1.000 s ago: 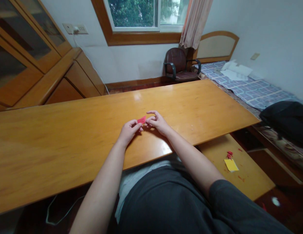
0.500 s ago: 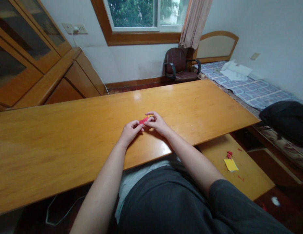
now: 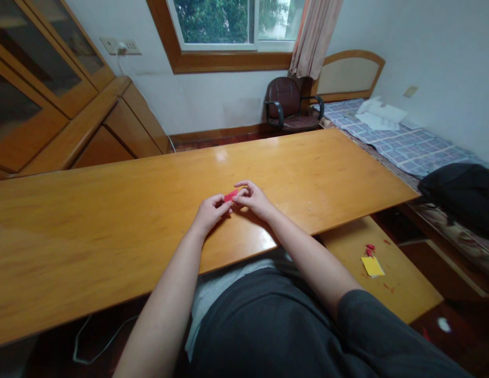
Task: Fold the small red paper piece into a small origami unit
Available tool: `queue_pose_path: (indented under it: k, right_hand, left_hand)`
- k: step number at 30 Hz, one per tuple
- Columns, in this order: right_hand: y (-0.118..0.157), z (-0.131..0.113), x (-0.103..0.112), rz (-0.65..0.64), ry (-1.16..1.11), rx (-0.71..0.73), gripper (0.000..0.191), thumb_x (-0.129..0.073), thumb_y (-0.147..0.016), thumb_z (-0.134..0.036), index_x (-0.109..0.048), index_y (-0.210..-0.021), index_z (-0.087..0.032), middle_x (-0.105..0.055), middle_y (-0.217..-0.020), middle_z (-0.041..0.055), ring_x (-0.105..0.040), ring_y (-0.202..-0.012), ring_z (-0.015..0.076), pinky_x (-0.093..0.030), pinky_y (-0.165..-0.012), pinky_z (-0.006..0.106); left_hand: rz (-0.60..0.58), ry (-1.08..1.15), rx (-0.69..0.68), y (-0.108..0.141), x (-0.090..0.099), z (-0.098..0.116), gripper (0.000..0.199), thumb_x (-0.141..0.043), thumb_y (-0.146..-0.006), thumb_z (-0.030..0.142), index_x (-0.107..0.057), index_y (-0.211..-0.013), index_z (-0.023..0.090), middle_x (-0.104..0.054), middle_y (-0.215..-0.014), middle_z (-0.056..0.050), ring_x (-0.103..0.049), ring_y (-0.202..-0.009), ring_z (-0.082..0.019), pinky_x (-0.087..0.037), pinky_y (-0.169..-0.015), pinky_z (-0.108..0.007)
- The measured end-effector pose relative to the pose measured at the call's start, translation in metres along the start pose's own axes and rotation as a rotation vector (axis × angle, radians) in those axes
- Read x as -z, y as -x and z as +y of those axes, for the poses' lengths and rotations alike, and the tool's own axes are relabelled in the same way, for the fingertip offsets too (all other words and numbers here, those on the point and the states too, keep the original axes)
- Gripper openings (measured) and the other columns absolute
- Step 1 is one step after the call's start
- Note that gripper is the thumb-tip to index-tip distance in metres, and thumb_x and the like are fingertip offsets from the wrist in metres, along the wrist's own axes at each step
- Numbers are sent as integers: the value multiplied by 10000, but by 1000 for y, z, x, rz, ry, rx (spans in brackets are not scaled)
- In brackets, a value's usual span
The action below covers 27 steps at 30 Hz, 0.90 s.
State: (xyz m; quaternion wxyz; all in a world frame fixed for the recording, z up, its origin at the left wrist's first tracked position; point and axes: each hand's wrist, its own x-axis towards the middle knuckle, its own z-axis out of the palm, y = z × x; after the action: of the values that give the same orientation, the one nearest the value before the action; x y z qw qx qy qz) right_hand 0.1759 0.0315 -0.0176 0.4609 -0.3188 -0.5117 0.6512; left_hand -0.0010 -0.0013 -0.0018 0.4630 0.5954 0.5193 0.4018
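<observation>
One small red slip [image 3: 229, 196], seemingly paper: held above the long wooden table [image 3: 129, 210], near the edge facing the seated person, as I see it from here. Left hand [image 3: 209, 211]: thumb and fingers pinched together on the slip's left end. Right hand [image 3: 255, 200]: thumb and a finger pinched at its right end — another finger arched free above. On a lower yellowish surface [image 3: 350, 233], to the person's right: one yellow square [image 3: 372, 266], red scraps [image 3: 370, 250] just beside it. Beyond the table — one dark-red armchair [image 3: 284, 100].
</observation>
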Motion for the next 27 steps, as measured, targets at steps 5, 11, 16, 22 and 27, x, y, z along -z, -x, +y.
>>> queue_pose_path:
  k: [5,11,16,22,27]
  right_hand:
    - [0,-1,-1,-34,30,10,487,-794,-687,-305,-535,-1085,-199,-652,-677,-60,-608,-629,105,-475,-646,244]
    - [-1,1,0,-8,40,-1,496,-800,-669,-318,-512,-1057,-209,-654,-663,-73,-598,-598,100,-468,-623,235]
    - [-1,1,0,16,9,-3,495,-800,-661,-295,-493,-1039,-207,-652,-651,-84,-583,-565,83,-466,-615,221]
    - [-3,3,1,77,-35,-21,520,-811,-635,-318,-470,-1014,-219,-621,-617,-104,-551,-539,82,-464,-573,214]
    - [-4,2,1,91,-44,-18,542,-818,-617,-326,-467,-1016,-220,-619,-611,-107,-558,-547,87,-468,-574,216]
  left_hand:
    - [-11,-16,11,1,0,3,306,-714,-725,460,-643,-703,162,-656,-615,-28,-576,-548,-137,-443,-526,-231]
    - [-14,14,30,2,1,4,279,-716,-703,437,-626,-694,173,-658,-598,-21,-591,-539,-146,-470,-524,-245]
    - [-7,48,29,3,0,5,253,-708,-690,395,-585,-650,178,-653,-586,-14,-579,-525,-135,-477,-531,-246]
    - [31,103,48,3,1,4,242,-703,-678,388,-591,-653,175,-655,-586,-11,-571,-512,-128,-477,-537,-251]
    - [33,98,44,3,3,3,238,-703,-676,390,-603,-667,174,-662,-597,-15,-572,-520,-131,-467,-538,-251]
